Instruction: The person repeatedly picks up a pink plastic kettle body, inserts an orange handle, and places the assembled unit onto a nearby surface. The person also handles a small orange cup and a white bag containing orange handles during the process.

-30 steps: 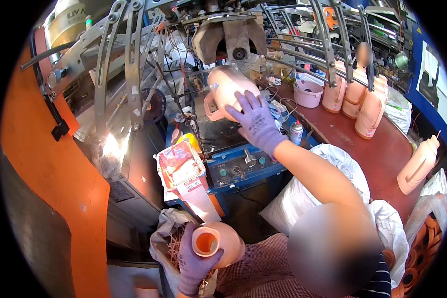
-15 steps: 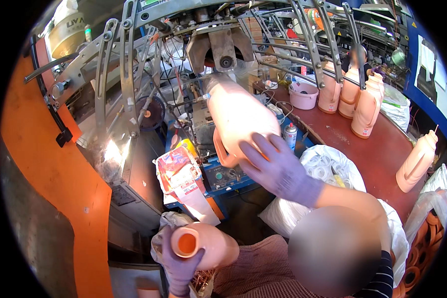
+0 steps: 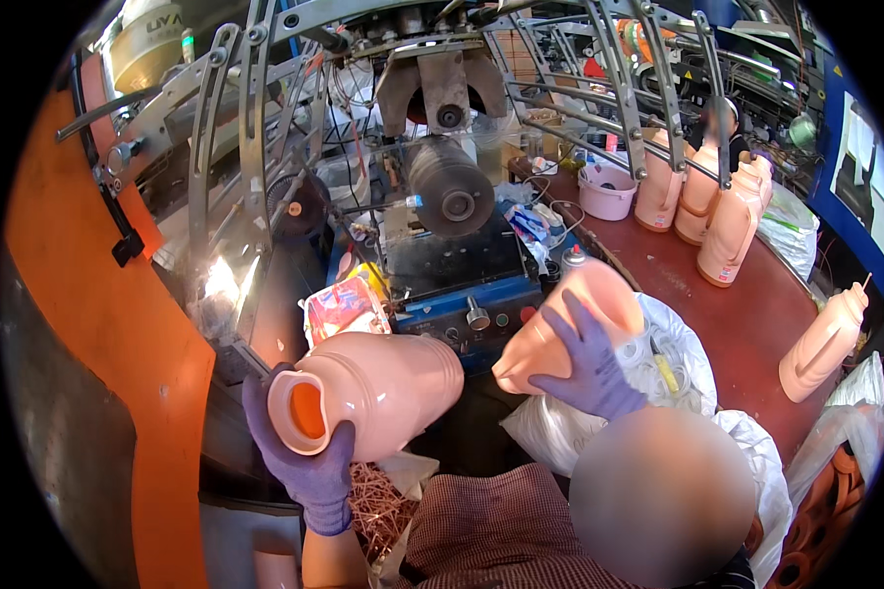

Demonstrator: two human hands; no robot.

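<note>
My left hand [image 3: 319,476], in a purple glove, grips a pink plastic flask shell [image 3: 398,388] by its neck. The shell lies on its side, with its orange-lit mouth facing left. My right hand [image 3: 599,363], gloved the same way, holds a second pink flask shell [image 3: 614,294], tilted, on the right; the fingers are spread over its side, and its far part looks blurred. Beyond both shells, a dark round mandrel [image 3: 452,191] stands bare on the machine, beneath a metal clamp head [image 3: 447,93].
Several finished flask shells [image 3: 732,231] stand on the red-brown table [image 3: 697,324], beside a pink bucket [image 3: 607,191]. A white sack of clear rings [image 3: 678,363] sits near my right arm. Pink strips [image 3: 378,506] fill a bag below my left hand. Metal linkage arms [image 3: 252,128] hang overhead.
The shell that sat on the mandrel has come off and moved right and nearer with my right hand. My left hand has raised its shell and turned it sideways.
</note>
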